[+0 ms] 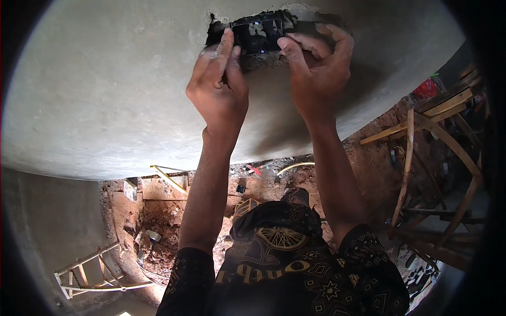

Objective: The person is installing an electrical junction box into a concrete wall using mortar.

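Through the head camera I saw the two hands raised to a grey plastered wall [105, 84], well in front of the body. They stood apart from each other, one at either side of a black box [257, 32] set in a ragged opening [214, 32] in the wall, near the top of my view. Grey smears marked the front of the box, and the plaster around it was broken and uneven.

The left hand [219, 81] had its index finger stretched up along the left edge of the box, its thumb just beside it. The right hand [320, 76] was at the right edge, thumb pointing toward the box and fingers bent above it. From where I sat, I could not tell whether either one gripped the box or only pressed against it.

Below, I looked down past a black patterned shirt [284, 279] to a reddish floor [363, 181] strewn with rubble. A small black piece [241, 188] lay there between the forearms, near a red object [255, 169] and a curved yellow strip [295, 166]. A wooden frame [81, 286] stood at the lower left, and wooden poles [407, 168] leaned at the right.
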`<state>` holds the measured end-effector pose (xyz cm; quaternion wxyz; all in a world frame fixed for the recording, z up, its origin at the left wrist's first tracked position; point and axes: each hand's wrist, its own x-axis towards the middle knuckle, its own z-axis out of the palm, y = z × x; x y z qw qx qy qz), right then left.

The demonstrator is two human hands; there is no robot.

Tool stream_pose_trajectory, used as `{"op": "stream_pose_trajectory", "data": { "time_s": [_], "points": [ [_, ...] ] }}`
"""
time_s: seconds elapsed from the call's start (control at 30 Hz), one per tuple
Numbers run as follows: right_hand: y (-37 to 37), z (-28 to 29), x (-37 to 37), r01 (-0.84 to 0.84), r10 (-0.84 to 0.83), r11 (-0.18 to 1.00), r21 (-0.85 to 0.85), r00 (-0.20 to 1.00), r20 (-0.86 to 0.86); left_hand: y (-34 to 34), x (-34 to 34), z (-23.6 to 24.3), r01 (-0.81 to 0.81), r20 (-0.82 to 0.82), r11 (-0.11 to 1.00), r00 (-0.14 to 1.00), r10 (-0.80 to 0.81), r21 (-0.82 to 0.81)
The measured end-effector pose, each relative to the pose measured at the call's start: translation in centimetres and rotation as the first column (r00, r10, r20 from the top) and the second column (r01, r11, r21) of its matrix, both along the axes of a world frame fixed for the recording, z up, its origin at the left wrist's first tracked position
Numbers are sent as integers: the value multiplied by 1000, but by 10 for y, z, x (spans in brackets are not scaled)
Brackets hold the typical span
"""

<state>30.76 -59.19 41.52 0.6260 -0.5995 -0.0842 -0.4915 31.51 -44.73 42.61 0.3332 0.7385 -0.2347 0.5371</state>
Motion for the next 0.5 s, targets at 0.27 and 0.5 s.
{"op": "stream_pose_trajectory", "data": {
  "time_s": [0.27,0.5],
  "points": [
    [3,11,-8,-35,37,998,43,998,-51,-8,4,0,189,-72,895,969,-237,-404],
    [2,19,-12,-32,37,997,66,996,-78,-14,5,1,211,-10,894,972,-234,-396]
  ]
}}
